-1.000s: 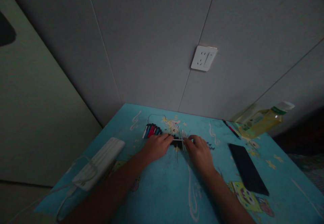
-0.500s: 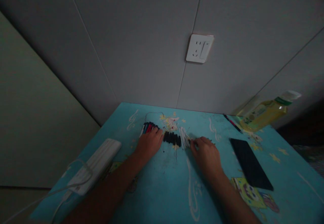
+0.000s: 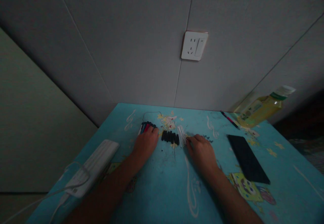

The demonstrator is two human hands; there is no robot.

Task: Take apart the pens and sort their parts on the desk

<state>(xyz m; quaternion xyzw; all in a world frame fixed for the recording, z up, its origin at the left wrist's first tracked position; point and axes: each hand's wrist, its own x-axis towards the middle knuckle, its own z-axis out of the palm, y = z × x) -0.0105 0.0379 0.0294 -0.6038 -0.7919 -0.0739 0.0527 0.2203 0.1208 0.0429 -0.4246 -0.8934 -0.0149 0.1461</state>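
My left hand (image 3: 145, 143) lies over the near end of a row of coloured pen barrels (image 3: 145, 127), its fingers stretched out and touching them. Beside that row, a line of short black pen caps (image 3: 170, 137) lies on the table. Just right of the caps is a bundle of thin white pen refills (image 3: 181, 136), side by side. My right hand (image 3: 201, 150) is at the right edge of the refills, with thumb and forefinger pinched together. A small dark bit shows at those fingertips, too small to name. Small dark pieces (image 3: 208, 138) lie behind this hand.
A white power strip (image 3: 93, 166) with cables lies at the left. To the right are a dark flat phone-like slab (image 3: 248, 158), a dark-and-red pen (image 3: 230, 120) and a bottle of yellow liquid (image 3: 263, 109). A wall with a socket (image 3: 194, 45) bounds the table's back.
The view has shifted slightly, moving everything a little left. My right fingertips have come a bit closer to the refills. My left hand stays on the pen barrels.
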